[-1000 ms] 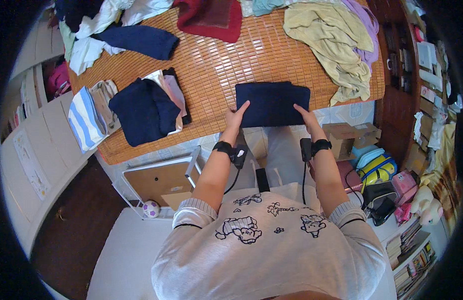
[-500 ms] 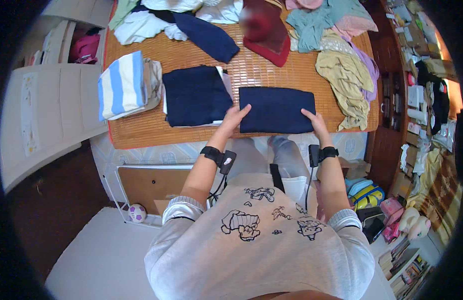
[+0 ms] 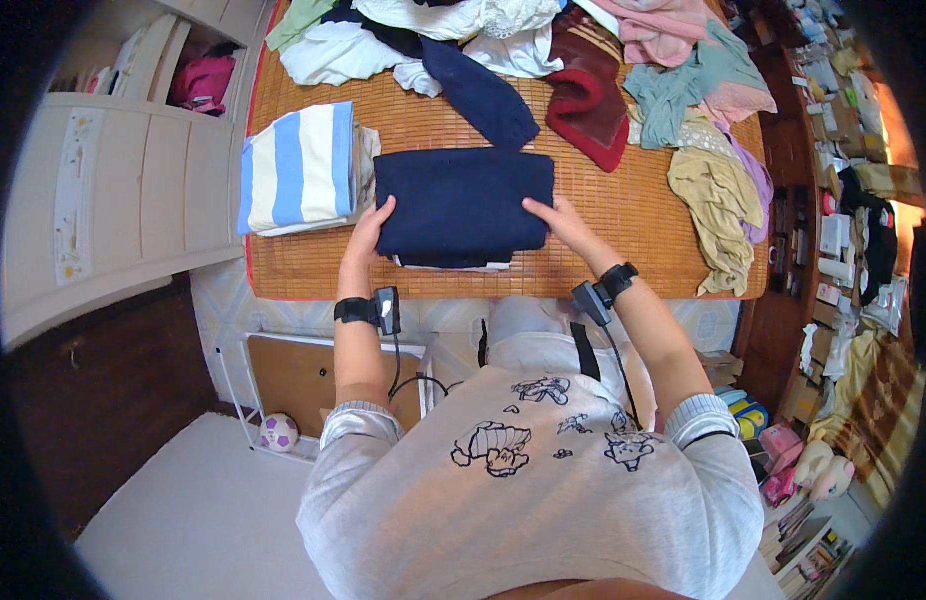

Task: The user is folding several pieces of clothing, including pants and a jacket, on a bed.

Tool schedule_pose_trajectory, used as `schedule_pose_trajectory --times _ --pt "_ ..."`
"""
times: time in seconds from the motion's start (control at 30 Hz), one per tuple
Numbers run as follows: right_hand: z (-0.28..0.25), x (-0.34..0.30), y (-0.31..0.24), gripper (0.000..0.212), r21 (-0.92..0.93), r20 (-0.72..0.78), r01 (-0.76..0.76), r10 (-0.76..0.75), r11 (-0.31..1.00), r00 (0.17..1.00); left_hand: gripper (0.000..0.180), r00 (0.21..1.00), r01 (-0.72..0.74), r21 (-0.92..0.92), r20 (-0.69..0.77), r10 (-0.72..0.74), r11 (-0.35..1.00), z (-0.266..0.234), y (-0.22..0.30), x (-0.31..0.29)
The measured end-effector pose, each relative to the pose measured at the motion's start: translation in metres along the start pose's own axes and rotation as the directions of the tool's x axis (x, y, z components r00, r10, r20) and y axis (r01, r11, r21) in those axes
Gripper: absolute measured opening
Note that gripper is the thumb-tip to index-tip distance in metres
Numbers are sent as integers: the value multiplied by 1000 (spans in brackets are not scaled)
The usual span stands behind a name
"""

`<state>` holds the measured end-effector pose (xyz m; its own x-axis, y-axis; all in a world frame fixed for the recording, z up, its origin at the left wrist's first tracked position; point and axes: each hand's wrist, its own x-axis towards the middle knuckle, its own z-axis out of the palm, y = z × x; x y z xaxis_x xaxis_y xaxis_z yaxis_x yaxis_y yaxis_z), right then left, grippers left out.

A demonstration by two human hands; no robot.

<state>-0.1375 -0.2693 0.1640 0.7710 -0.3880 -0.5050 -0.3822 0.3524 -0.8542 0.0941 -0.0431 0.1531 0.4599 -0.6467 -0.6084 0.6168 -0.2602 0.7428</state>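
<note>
A folded navy blue garment (image 3: 464, 203) lies flat on or just above a folded stack, whose white edge (image 3: 453, 266) shows below its near side. My left hand (image 3: 367, 232) grips its left edge, the thumb on top and the fingers underneath. At the right edge my right hand (image 3: 565, 222) holds it the same way. Just left of my left hand stands a pile of folded cloth topped by a blue and cream striped piece (image 3: 300, 168). The garment hides most of the stack beneath it.
Along the far side of the woven mat (image 3: 623, 262) lie loose clothes, among them a navy piece (image 3: 480, 95) and a dark red one (image 3: 589, 110). A crumpled yellow garment (image 3: 718, 210) lies at the right. A white cabinet (image 3: 133, 190) flanks the bed's left side.
Both hands have carried the folded navy garment leftward, from beside the dark stack to over it. The view has shifted slightly.
</note>
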Motion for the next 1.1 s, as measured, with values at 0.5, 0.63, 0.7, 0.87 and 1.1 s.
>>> schedule_pose_trajectory --times 0.5,0.63,0.7,0.87,1.1 --pt "-13 91 97 59 -436 -60 -229 225 871 972 39 600 -221 852 -265 755 474 0 -60 56" --pt "22 63 25 53 -943 -160 46 -569 331 807 45 672 -287 948 301 677 -136 26 -59 44" --pt "24 68 21 50 -960 97 231 -580 162 809 53 691 -301 934 354 630 -194 37 -59 48" --pt "54 66 28 78 -882 458 471 -264 -15 849 70 799 -289 928 369 475 -236 34 -63 63" --pt "42 84 57 88 -893 436 449 -231 4 870 76 818 -299 915 392 422 -270 30 -76 82"
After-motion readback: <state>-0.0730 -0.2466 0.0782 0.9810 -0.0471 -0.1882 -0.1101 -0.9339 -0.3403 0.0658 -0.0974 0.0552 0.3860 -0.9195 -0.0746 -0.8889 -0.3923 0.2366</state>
